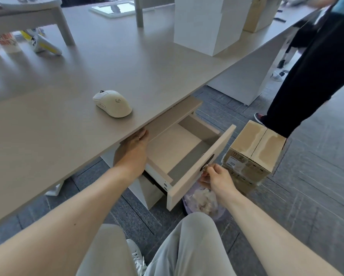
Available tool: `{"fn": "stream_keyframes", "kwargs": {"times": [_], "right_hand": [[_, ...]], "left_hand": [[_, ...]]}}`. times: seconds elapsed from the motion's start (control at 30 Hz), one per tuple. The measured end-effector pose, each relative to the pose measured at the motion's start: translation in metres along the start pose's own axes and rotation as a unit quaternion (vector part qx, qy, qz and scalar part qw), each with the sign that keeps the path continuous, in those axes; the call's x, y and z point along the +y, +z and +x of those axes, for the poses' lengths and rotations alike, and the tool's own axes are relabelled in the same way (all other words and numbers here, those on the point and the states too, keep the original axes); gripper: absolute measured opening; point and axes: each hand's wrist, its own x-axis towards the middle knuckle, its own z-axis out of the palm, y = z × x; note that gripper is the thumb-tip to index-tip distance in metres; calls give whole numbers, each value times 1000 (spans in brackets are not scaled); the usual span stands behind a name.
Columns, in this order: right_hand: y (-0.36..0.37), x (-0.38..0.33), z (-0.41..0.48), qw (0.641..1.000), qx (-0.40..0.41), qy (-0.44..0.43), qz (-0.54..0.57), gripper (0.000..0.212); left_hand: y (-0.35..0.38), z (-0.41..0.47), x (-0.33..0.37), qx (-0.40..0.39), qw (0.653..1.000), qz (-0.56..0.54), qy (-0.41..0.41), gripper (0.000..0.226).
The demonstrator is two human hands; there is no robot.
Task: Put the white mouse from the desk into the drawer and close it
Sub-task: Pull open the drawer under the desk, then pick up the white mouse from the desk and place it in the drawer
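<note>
The white mouse point(112, 103) lies on the beige desk point(67, 120) close to its front edge. Below it the drawer point(199, 170) is pulled out and its inside is bare. My left hand point(132, 152) rests under the desk edge at the drawer's left side, fingers apart and holding nothing. My right hand point(216, 178) is at the outside of the drawer front, fingers pinched on the small metal key point(205, 167) in its lock.
A taped cardboard box point(252, 154) stands on the floor right of the drawer. A bin with crumpled paper point(204, 200) sits under my right hand. Another person's leg point(314, 76) stands at the right. White boxes point(203, 24) sit on the desk's far side.
</note>
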Motion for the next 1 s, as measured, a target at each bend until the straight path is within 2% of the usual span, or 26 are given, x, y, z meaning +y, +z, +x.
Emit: {"fn": "stream_keyframes", "kwargs": {"times": [0.4, 0.77, 1.0], "right_hand": [[-37, 20, -21, 1000, 10, -10, 5, 24], [-59, 28, -37, 999, 23, -11, 21, 27], [-69, 34, -41, 999, 29, -16, 19, 27]], "left_hand": [[4, 0, 3, 8, 1000, 25, -2, 88], [7, -11, 21, 22, 995, 91, -15, 83], [8, -13, 18, 26, 996, 87, -6, 82]]}}
